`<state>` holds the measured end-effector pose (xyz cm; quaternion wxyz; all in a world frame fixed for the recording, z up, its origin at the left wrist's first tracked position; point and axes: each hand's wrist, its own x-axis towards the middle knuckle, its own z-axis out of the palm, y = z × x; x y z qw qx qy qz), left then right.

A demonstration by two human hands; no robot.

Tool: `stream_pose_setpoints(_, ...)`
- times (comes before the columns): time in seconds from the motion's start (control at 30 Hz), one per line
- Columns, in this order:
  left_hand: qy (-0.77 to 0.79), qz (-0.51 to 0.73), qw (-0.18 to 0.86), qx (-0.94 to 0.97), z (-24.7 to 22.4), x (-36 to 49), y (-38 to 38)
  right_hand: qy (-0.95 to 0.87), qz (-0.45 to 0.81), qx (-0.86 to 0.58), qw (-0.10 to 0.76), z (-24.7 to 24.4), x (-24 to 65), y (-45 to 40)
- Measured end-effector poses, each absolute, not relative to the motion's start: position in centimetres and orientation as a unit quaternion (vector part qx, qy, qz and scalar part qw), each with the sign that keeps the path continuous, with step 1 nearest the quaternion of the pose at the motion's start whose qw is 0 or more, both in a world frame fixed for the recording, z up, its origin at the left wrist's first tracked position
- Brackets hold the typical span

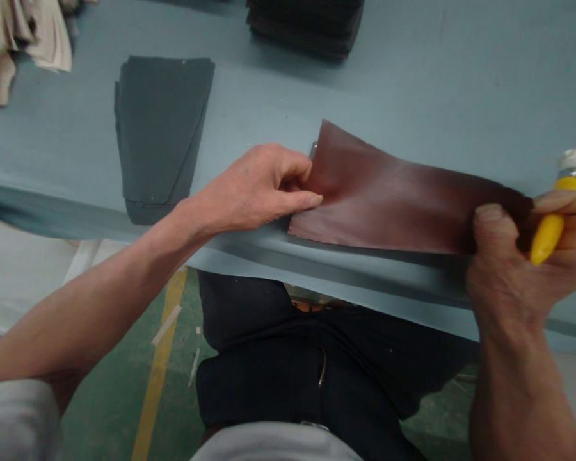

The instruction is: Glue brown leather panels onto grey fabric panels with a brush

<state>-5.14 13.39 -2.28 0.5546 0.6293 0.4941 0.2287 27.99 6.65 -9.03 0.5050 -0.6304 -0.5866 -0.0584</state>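
Observation:
A reddish-brown piece of leather (388,198) is stretched between my two hands, just over the front part of the table. Its left edge is pinched between the thumb and fingers of my left hand (264,186). At the other end, my right hand (532,256) grips the leather with the thumb on top. A yellow-handled tool (550,234) with a whitish, fuzzy head is also tucked among the fingers of that right hand. A small metallic bit shows behind the leather near my left fingertips, too small to name.
A stack of dark grey flat pieces (166,128) lies left of my left hand, reaching the table's front edge. A thick dark stack (307,29) stands at the back. Beige crumpled cloths (29,38) lie far left. The blue-grey table covering (441,83) droops over the front edge.

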Motion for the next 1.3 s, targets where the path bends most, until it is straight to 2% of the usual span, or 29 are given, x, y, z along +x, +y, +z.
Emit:
stream_pose_setpoints(0.3,0.520,0.213,0.513,0.649,-2.19,-4.95,13.12,-0.589,-0.040,-0.605,0.534,-9.19,28.19,6.69)
stream_pose_setpoints(0.77,0.486,0.097,0.366,0.788,-1.98,-4.91,13.10,-0.605,-0.065,-0.617,0.499,-8.80,28.10,6.50)
stream_pose_setpoints(1.3,0.485,0.102,0.297,0.816,-2.52,-4.94,12.74,-0.618,-0.065,-0.608,0.494,-8.76,28.26,6.15)
